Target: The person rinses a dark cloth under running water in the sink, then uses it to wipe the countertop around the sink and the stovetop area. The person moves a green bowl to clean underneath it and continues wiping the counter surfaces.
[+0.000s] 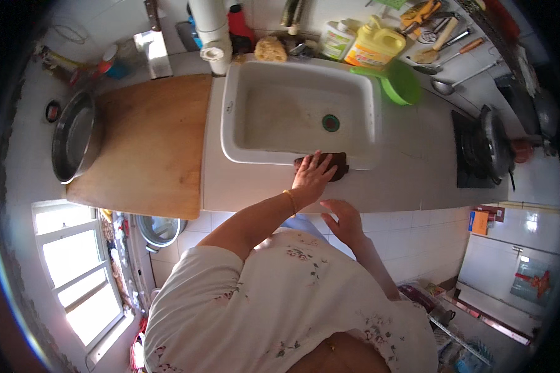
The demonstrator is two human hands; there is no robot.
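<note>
My left hand [313, 173] holds a folded dark brown cloth [338, 166] down against the near rim of a white sink [270, 157], its fingers spread over the cloth. The cloth lies partly on the rim and partly on the pale countertop [256, 186]. Closer to my body, my right hand [345, 221] hovers off the counter edge with nothing in it, thumb and fingers apart. A green and dark drain [330, 123] shows in the sink bottom. On the sink's far right corner rests a green plastic dipper [401, 84].
To the left are a wooden board [154, 144], a metal basin [76, 137] and a cleaver [156, 53] against the wall. Behind the sink stand a white pipe [210, 28], a sponge [270, 49] and a yellow jug [375, 44]. At right, a lidded pan [492, 144] sits on a dark cooktop.
</note>
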